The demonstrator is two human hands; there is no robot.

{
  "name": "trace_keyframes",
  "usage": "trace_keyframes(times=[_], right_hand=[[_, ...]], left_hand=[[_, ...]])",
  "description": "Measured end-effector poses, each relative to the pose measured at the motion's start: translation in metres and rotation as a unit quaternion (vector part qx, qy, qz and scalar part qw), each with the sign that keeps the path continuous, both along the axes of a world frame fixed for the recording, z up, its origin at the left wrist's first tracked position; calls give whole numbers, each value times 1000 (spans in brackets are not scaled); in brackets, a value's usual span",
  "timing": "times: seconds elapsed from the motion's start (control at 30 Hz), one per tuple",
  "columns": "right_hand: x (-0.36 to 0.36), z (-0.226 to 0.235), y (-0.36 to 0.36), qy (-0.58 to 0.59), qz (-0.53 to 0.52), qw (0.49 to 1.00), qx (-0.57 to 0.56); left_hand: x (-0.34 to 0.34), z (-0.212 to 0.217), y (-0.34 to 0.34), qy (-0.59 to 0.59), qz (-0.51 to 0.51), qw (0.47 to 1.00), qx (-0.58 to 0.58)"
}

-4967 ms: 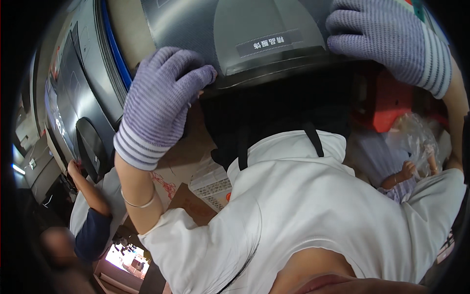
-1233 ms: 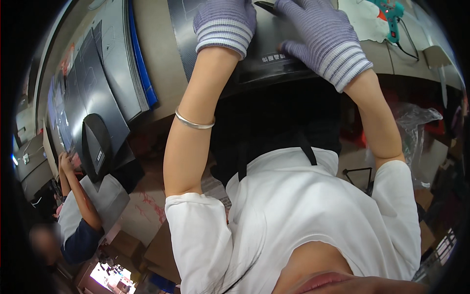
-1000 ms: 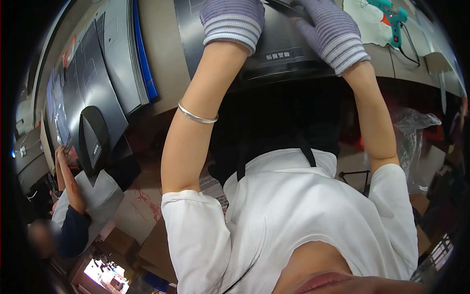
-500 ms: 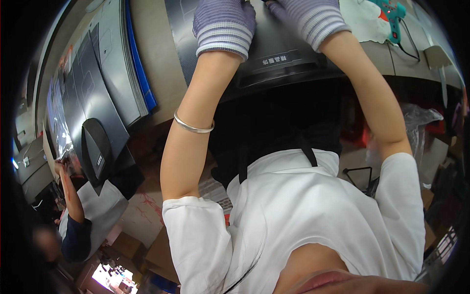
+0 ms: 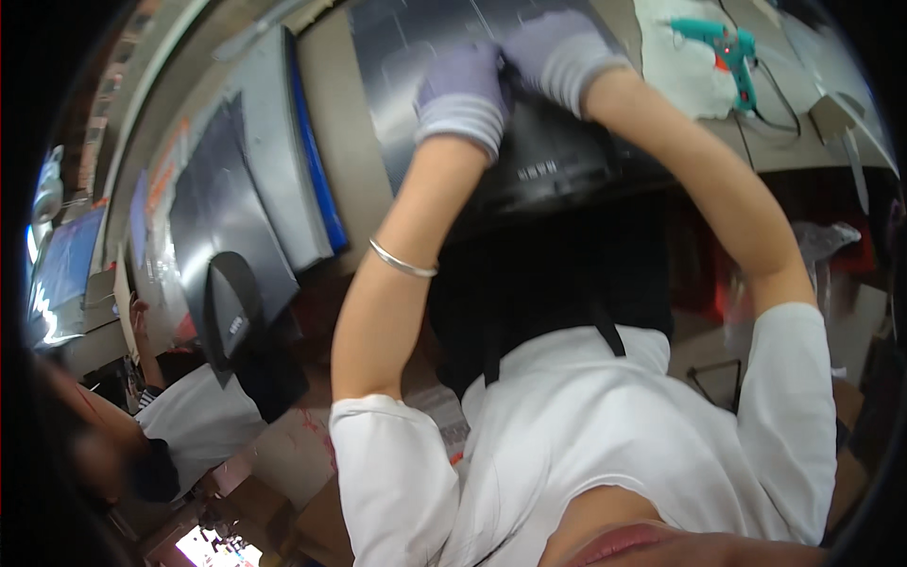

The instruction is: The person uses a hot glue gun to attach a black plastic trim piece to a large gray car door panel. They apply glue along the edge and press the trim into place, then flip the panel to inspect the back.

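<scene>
Both my hands wear purple-grey knit gloves with striped white cuffs. My left hand (image 5: 461, 94) and my right hand (image 5: 559, 55) are side by side over a glossy dark plastic sheet (image 5: 389, 57) on the table. Their fingers are curled in and meet at a small dark bit between them, too blurred to name. Below the hands, at the table's near edge, lies a black band-like part (image 5: 557, 165) of the sheet with a pale printed label.
To the left lie a stack of grey sheets (image 5: 279, 161), a blue edge (image 5: 319, 180) and another dark sheet with a black loop (image 5: 231, 302). At right, a teal glue gun (image 5: 732, 52) rests on white paper (image 5: 675, 71), its cord trailing. A co-worker (image 5: 203, 416) is at lower left.
The whole view has shifted, so the table and sheet sit lower and further right. My hands have come closer together over the sheet, their fingers now meeting.
</scene>
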State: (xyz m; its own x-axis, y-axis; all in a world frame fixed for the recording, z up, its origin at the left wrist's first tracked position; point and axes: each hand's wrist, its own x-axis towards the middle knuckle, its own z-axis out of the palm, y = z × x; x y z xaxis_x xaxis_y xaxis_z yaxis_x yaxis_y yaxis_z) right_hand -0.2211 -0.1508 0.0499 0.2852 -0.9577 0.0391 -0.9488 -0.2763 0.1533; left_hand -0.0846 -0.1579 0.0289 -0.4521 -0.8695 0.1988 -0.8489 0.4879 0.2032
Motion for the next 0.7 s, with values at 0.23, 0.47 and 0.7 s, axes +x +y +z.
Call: trace_keyframes(times=[0.23,0.47,0.7], right_hand=[[11,2,4,-33,-69,997,-6],[-4,-2,26,-180,-84,979,-34],[-46,-6,120,-356,-80,925,-109]], left_hand=[[4,4,-2,9,5,1000,2],[13,16,9,77,94,992,29],[72,-1,72,275,13,961,-31]])
